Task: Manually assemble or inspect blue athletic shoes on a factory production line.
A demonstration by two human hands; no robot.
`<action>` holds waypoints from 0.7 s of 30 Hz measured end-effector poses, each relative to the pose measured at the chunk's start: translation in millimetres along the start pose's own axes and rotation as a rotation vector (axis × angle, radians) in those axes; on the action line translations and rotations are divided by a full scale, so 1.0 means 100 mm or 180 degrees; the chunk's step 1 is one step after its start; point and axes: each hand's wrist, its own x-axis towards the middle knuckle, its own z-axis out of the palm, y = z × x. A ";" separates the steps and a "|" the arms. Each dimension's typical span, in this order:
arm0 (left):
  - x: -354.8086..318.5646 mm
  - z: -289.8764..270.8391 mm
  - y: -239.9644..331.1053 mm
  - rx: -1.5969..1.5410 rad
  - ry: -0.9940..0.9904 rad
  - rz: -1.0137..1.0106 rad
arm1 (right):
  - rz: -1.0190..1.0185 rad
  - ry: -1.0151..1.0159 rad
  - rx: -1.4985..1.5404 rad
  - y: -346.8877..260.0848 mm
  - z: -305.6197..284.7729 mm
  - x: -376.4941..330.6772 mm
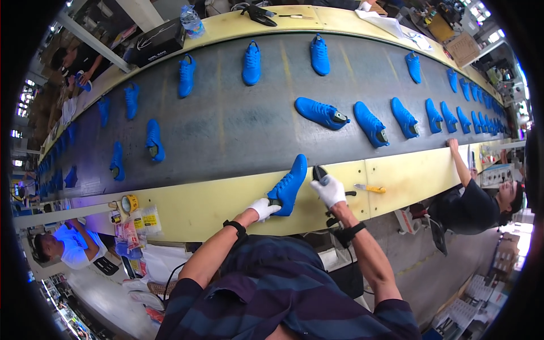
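Note:
My left hand, in a white glove, grips a blue lace-up shoe at its heel opening. The shoe is tilted, toe pointing away from me, over the cream table edge. My right hand, also gloved, is closed round a dark pincer-like hand tool. Its head points up beside the shoe, apart from it, and black handle ends show past the glove. Just right of that hand, a yellow-handled knife lies on the ledge.
A dark conveyor belt carries several blue shoes, including a near one lying sideways. Tape and packets are at left. A co-worker sits at right with a hand by the belt; another person is at left. A bottle stands across.

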 end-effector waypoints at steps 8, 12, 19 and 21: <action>0.31 0.18 -0.08 0.0983 0.0410 0.0568 | -0.0763 0.1531 -0.1097 0.04 -0.46 0.27; 0.14 0.26 -0.06 -0.0243 0.0492 0.0723 | -0.0337 0.0632 -0.0248 -0.50 0.13 -0.26; 0.54 0.23 -0.43 -0.1545 -0.0098 0.1093 | 0.1195 0.0068 0.1405 0.03 1.06 -0.21; 0.51 0.22 -0.58 -0.2477 -0.0022 0.0496 | 0.1021 -0.0425 0.1242 0.08 1.18 -0.14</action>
